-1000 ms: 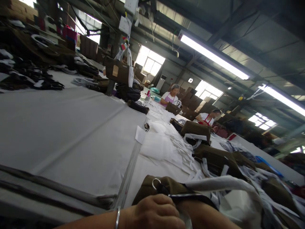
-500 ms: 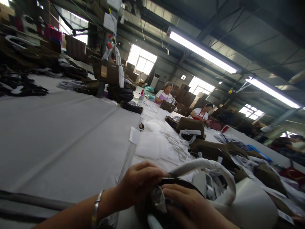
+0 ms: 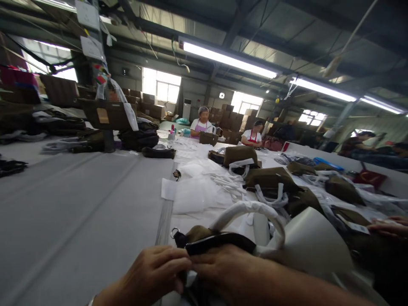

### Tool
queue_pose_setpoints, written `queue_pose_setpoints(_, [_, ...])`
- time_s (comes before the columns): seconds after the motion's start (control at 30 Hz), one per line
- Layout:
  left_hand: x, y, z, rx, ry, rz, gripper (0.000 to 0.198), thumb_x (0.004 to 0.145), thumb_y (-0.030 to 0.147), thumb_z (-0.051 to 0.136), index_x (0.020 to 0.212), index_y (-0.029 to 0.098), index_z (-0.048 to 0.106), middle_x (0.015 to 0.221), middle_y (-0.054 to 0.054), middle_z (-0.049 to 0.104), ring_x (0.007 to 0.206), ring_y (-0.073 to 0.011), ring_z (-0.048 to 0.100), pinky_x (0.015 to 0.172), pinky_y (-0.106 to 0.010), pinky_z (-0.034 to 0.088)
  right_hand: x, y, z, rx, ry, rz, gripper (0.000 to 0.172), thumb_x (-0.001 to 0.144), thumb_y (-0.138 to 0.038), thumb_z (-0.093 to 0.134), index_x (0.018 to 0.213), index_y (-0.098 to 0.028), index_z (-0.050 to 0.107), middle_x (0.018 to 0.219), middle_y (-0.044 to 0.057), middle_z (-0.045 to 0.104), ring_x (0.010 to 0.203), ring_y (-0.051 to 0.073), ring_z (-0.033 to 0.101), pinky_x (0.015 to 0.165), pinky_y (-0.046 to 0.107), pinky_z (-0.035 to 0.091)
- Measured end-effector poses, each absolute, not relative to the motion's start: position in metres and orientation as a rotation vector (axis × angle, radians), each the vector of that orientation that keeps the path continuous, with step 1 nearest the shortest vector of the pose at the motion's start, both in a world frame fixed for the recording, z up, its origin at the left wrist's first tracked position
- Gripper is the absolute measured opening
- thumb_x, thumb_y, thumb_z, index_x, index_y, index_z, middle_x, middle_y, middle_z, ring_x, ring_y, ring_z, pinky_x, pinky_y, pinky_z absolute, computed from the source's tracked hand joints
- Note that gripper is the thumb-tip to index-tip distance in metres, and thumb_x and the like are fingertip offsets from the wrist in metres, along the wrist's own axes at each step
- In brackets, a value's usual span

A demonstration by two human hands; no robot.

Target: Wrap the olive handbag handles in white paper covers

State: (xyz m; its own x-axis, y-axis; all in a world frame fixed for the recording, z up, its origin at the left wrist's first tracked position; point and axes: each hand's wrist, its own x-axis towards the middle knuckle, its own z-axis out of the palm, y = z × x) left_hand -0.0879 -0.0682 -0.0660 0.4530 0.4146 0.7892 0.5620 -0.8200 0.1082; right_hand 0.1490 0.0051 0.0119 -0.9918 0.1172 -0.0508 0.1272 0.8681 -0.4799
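Note:
Low in the view, an olive-brown handbag lies in front of me, with a black zipped edge and a metal ring at its far left end. Its handle is wrapped in white and arches up behind the zip. My left hand is closed, fingers pinching the bag at the left end of the zip. Just right of it, my right hand presses onto the bag below the zip, its fingers closed against the edge; the fingertips meet the left ones and are partly hidden.
White wrapping sheets lie beyond the bag. More brown bags with wrapped handles fill the right side. A curved white sheet stands beside my right arm. Another person's hand is at the right edge. A post rises at left.
My view has turned right and levelled. Both hands have shifted left and lower along the bag, and more of its zip and its end ring now show.

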Motion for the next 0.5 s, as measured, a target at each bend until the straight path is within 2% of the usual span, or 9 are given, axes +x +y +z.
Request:
queue_pose_setpoints(0.07, [-0.085,-0.059,-0.068,-2.427,-0.873,-1.338,0.035,0.103,0.047,0.049,0.111,0.015,0.062,0.092,-0.007,0.077,0.075,-0.0165,0.071,0.07,-0.024,0.057,0.151,0.011,0.011,0.207,3.014,-0.773,0.047,0.097,-0.027,0.056,0.144,-0.022,0.054,0.148,0.008,0.057,0.134,0.024,0.057,0.113,0.032,0.043])
queue_pose_setpoints(0.13, [-0.082,-0.049,-0.072,-2.365,-0.866,-1.384,0.037,0.1,0.05,0.054,0.108,0.014,0.061,0.087,-0.006,0.075,0.077,-0.0178,0.068,0.073,-0.027,0.055,0.152,0.019,0.01,0.23,2.99,-0.741,0.045,0.093,-0.031,0.063,0.137,-0.02,0.06,0.144,0.01,0.061,0.129,0.027,0.06,0.11,0.034,0.045])
queue_pose_setpoints(0.23, [-0.075,-0.036,-0.071,-2.391,-0.844,-1.41,0.035,0.1,0.051,0.052,0.096,0.017,0.06,0.079,-0.004,0.072,0.079,-0.0186,0.064,0.081,-0.031,0.053,0.153,0.033,0.01,0.248,2.946,-0.654,0.039,0.087,-0.037,0.07,0.12,-0.017,0.067,0.12,0.01,0.073,0.104,0.025,0.071,0.092,0.031,0.054])
queue_pose_setpoints(0.33, [-0.066,-0.033,-0.061,-2.517,-0.786,-1.371,0.039,0.102,0.054,0.047,0.087,0.02,0.06,0.075,-0.001,0.07,0.075,-0.0163,0.063,0.089,-0.032,0.051,0.154,0.043,0.008,0.187,2.941,-0.588,0.041,0.085,-0.041,0.072,0.118,-0.018,0.067,0.107,0.006,0.075,0.09,0.021,0.071,0.08,0.026,0.054])
queue_pose_setpoints(0.4, [-0.059,-0.036,-0.055,-2.609,-0.752,-1.322,0.037,0.105,0.048,0.045,0.087,0.02,0.062,0.072,-0.001,0.07,0.072,-0.0159,0.063,0.085,-0.031,0.052,0.153,0.047,0.005,0.149,2.945,-0.556,0.037,0.087,-0.041,0.069,0.115,-0.018,0.068,0.105,0.006,0.075,0.09,0.021,0.071,0.078,0.025,0.053])
queue_pose_setpoints(0.5, [-0.049,-0.037,-0.049,-2.649,-0.808,-1.368,0.037,0.108,0.032,0.037,0.088,0.018,0.066,0.063,-0.002,0.067,0.06,-0.0157,0.06,0.065,-0.028,0.049,0.15,0.05,-0.004,0.135,2.974,-0.502,0.022,0.089,-0.026,0.062,0.108,-0.018,0.071,0.104,0.006,0.077,0.09,0.02,0.072,0.079,0.025,0.054])
